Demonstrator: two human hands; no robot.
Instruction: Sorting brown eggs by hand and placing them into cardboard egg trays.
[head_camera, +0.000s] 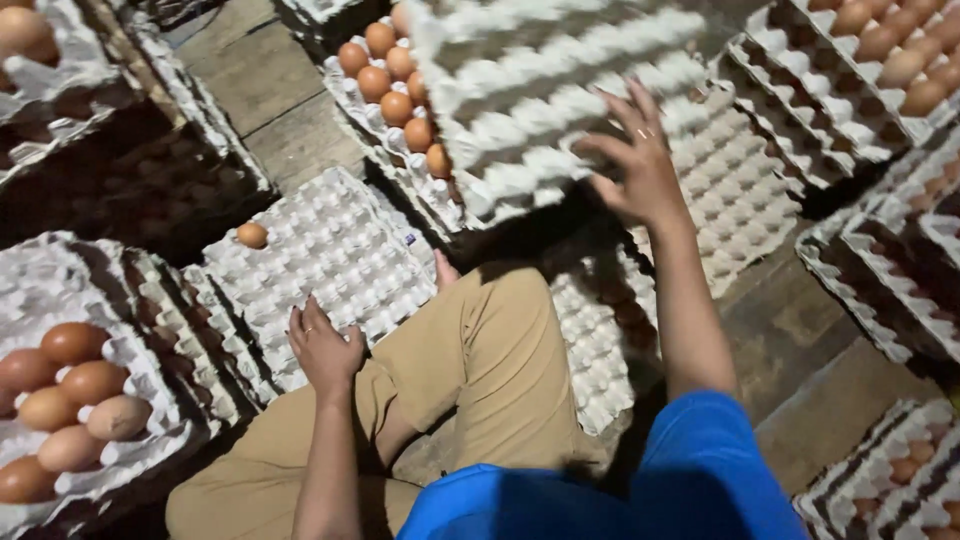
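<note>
The right hand is reaching up to a stack of empty grey pulp egg trays that is sitting tilted and raised above the floor. The fingers are spreading apart and lying flat against the near lower edge of the stack; the stack is extending up and to the left of the fingertips, with the palm below it. The view is not showing whether the thumb is gripping underneath.

The left hand is resting on the near edge of a flat empty tray on the floor, just above the person's knee in tan trousers. Its fingers are lying loosely apart, clamping nothing. A single brown egg is sitting in a cell at the far left corner of that tray, well apart from the hand.

Behind the lifted stack, a tray is holding a row of brown eggs, partly hidden by the stack. A filled tray of eggs is lying at the lower left. More trays are surrounding the person on a wooden floor.
</note>
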